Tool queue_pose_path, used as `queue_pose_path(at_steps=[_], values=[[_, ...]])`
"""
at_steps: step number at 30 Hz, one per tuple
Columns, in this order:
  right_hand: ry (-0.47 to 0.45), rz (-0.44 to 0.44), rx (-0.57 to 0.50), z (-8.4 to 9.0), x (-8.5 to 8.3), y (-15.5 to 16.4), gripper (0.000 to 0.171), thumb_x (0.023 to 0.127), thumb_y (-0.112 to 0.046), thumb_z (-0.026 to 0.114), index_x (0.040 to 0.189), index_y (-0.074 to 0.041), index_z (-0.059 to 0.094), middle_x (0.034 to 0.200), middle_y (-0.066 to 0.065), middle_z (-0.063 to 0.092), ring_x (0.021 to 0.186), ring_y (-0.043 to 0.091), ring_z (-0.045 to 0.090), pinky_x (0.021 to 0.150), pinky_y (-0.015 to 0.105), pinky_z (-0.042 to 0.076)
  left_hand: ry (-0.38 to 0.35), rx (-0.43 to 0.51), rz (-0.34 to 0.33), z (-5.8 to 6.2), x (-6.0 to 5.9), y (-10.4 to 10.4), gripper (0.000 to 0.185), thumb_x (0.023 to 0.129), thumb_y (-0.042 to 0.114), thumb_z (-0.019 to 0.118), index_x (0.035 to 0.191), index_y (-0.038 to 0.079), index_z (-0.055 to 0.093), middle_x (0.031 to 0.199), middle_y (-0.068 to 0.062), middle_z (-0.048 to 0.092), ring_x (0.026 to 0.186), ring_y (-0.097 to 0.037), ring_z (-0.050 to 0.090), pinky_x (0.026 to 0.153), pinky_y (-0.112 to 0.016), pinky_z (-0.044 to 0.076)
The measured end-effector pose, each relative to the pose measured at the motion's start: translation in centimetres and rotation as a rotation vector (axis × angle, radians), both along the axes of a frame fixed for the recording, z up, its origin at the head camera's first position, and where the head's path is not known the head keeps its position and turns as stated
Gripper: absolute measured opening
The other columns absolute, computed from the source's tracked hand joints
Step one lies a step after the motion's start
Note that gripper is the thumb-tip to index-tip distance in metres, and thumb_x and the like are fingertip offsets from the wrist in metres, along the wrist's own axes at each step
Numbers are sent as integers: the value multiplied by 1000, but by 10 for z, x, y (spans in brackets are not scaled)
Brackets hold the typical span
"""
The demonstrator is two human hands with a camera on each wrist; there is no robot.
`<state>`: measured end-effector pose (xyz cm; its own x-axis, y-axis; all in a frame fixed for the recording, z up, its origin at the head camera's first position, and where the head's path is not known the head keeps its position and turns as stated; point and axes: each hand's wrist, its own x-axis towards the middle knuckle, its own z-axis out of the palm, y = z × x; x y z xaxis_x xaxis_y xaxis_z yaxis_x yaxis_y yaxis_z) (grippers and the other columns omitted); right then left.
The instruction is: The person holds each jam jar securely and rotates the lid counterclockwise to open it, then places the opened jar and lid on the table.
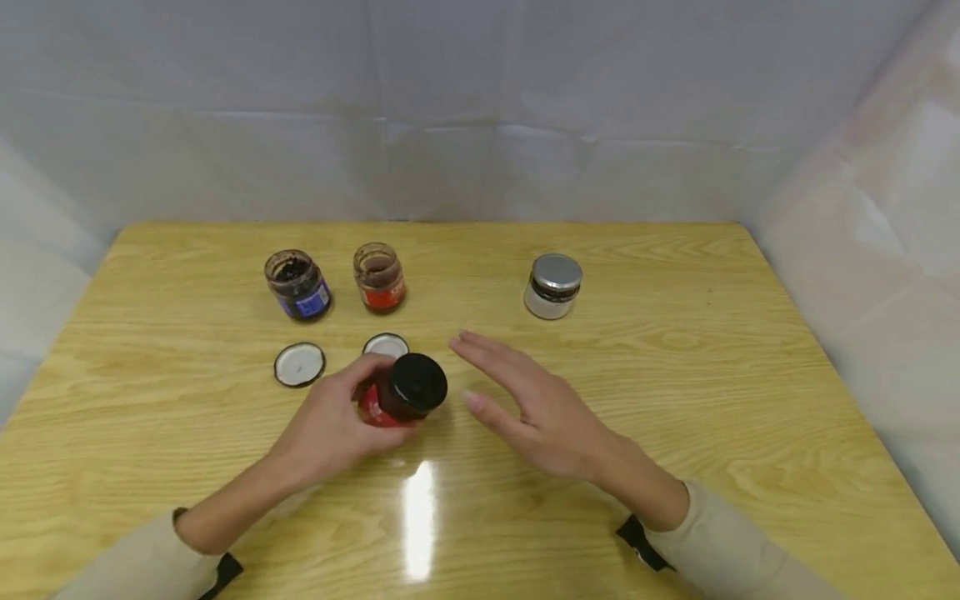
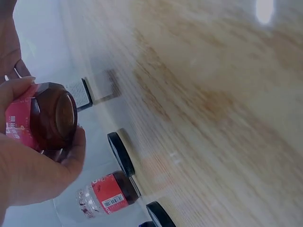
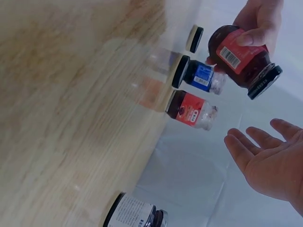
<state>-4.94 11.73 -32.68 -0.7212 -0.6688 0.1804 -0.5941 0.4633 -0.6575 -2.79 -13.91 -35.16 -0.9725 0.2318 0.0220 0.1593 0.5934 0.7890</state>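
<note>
Evidently a wood-grained table carries everything, its glossy top throwing back a white glare near the front, while pale, creased sheeting rises behind it and along both sides. Above the table, left of its middle, the left hand holds a dark jar with a red label, its fingers and thumb curled round the body. That jar is raised and tilted: its black lid is uppermost and leans toward the right hand, so the long axis slants from the base up to the person's right. The right hand is just beside it, touching nothing, fingers extended and thumb spread away from them. Beyond the left hand, an uncapped jar with a blue label and an uncapped jar with a red label stand upright side by side. Nearer lie two upturned lids, the left one in full view, the right one partly hidden behind the held jar. Well apart, beyond the right hand, a silver-lidded jar stands upright.
</note>
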Motion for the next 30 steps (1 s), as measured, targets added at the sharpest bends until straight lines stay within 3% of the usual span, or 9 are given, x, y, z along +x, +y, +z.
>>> queue_pose_path(at_steps=[5, 10, 14, 24, 30], values=[[-74, 10, -39, -3, 0, -6, 49, 102, -42, 40, 149, -32, 30, 152, -10, 29, 137, 8, 27, 107, 40, 31, -10, -38, 5, 1, 1, -2, 62, 68, 20, 87, 122, 11, 56, 113, -8, 63, 100, -23, 60, 83, -41, 50], [-156, 10, -89, -2, 1, -15, 50, 100, -41, 46, 147, -26, 36, 148, -9, 36, 128, 8, 41, 100, 30, 39, -5, -67, 6, 2, 6, 0, 62, 67, 20, 86, 122, 12, 59, 109, -8, 64, 95, -23, 60, 79, -41, 52], [-151, 13, -86, -2, 3, -21, 51, 98, -41, 50, 144, -22, 41, 143, -8, 43, 117, 11, 51, 94, 29, 44, -7, -99, 3, 2, 8, 1, 63, 66, 23, 86, 123, 14, 59, 108, -5, 65, 93, -21, 61, 76, -37, 52], [-178, -17, -41, -2, 7, -32, 60, 90, -52, 59, 141, -22, 46, 129, -6, 51, 91, 7, 55, 80, 26, 50, 31, -162, -24, 4, 11, 2, 64, 65, 26, 87, 121, 13, 60, 107, -4, 65, 90, -19, 62, 72, -34, 53], [-196, -42, -37, -3, 6, -34, 61, 87, -43, 67, 139, -17, 49, 124, -5, 48, 86, 5, 55, 75, 20, 51, 42, -200, -35, 9, 12, 4, 65, 64, 26, 86, 121, 13, 60, 108, -3, 65, 90, -19, 61, 72, -33, 53]])
